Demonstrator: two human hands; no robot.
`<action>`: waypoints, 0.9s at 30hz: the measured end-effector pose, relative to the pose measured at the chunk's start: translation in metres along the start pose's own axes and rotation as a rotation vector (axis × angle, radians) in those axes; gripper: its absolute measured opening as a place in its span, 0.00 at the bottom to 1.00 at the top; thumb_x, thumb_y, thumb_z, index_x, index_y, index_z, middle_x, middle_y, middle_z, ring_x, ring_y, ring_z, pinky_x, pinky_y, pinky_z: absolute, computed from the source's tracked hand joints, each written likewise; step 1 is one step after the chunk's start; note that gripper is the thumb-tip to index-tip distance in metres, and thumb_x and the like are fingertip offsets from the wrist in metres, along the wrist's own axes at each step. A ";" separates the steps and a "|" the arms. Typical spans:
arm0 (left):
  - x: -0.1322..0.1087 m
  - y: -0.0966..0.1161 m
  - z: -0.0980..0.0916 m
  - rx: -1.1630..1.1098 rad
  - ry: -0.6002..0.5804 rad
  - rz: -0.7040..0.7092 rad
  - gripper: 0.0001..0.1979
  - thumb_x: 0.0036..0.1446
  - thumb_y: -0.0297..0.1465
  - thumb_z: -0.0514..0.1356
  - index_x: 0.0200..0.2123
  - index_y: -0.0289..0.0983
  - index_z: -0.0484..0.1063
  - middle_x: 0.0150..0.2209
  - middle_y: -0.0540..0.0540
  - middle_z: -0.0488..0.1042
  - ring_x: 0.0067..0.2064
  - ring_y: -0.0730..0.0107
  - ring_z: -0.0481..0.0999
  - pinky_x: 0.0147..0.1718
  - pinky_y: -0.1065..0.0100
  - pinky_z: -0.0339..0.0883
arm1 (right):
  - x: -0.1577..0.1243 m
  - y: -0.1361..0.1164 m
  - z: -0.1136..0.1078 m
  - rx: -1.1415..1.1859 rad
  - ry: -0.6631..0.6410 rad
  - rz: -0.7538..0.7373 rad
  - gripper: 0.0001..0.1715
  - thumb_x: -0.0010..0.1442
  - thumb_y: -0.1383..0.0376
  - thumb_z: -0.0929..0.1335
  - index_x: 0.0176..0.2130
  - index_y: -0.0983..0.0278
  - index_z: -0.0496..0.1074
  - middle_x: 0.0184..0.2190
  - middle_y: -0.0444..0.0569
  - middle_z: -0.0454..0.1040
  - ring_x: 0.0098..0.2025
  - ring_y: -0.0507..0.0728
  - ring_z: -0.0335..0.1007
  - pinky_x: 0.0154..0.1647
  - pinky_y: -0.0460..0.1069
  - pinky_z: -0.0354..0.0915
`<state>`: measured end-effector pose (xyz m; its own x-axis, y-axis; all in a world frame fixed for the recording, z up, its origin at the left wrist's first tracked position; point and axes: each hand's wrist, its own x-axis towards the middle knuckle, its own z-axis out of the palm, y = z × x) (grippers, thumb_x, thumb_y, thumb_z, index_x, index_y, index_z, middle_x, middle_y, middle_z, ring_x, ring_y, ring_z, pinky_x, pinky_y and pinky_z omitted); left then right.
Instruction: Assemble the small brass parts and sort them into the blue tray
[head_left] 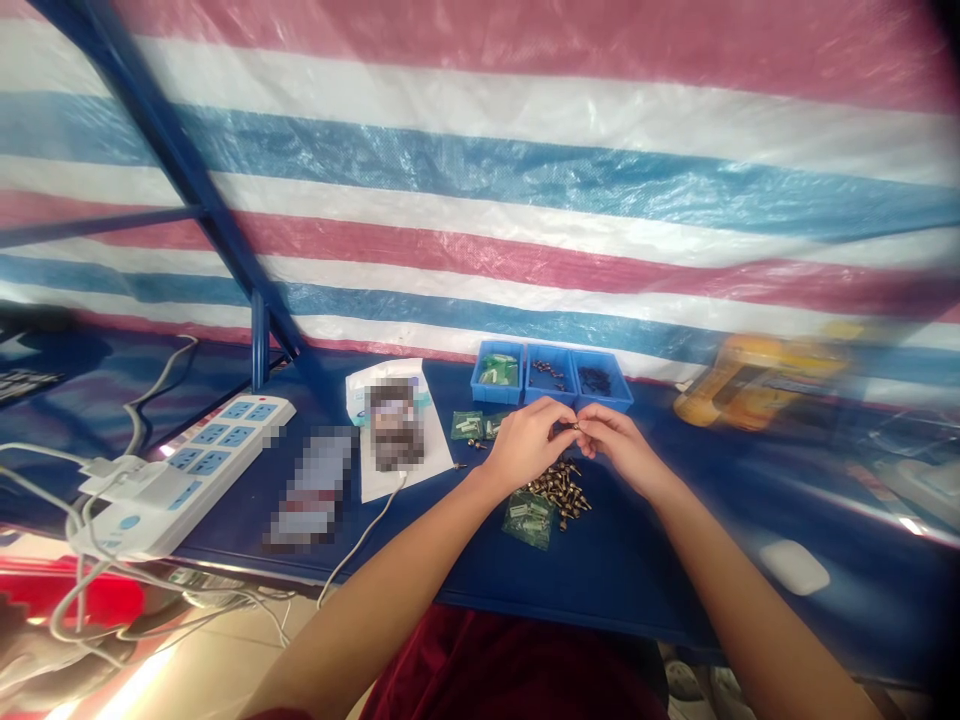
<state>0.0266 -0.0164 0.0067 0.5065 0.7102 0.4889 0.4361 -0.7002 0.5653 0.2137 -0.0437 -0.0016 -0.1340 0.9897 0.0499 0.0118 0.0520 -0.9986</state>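
Observation:
Over a pile of small brass-coloured metal pieces [571, 497], my left hand [527, 441] and my right hand [619, 447] meet with their fingertips pinched together. Between them shows a bit of a small brass-coloured piece [576, 426], mostly hidden by the fingers. A clear green-printed packet [529, 520] of light-coloured parts lies against the near side of the pile. Beyond my hands stand three blue bins: the left bin [497, 395] holds similar packets, the middle bin [551, 396] small copper-coloured parts, and the right bin [609, 402] small dark parts.
More packets [467, 425] lie left of my left hand. Further left are a white pouch [442, 440] with a blurred-out item on it, another blurred item [313, 485] and a power strip [217, 450] with cables. To the right are yellow bottles [739, 380] and a white rounded case [795, 567].

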 end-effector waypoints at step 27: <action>0.000 0.002 -0.002 0.013 -0.039 -0.001 0.08 0.62 0.39 0.58 0.38 0.40 0.70 0.38 0.50 0.74 0.31 0.73 0.71 0.30 0.71 0.61 | -0.001 0.002 -0.004 -0.009 -0.038 -0.033 0.09 0.59 0.59 0.69 0.32 0.61 0.70 0.23 0.42 0.68 0.27 0.53 0.63 0.31 0.49 0.59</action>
<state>0.0261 -0.0180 0.0088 0.5345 0.7076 0.4621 0.4459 -0.7006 0.5571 0.2174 -0.0437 -0.0036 -0.1723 0.9816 0.0822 0.0153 0.0861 -0.9962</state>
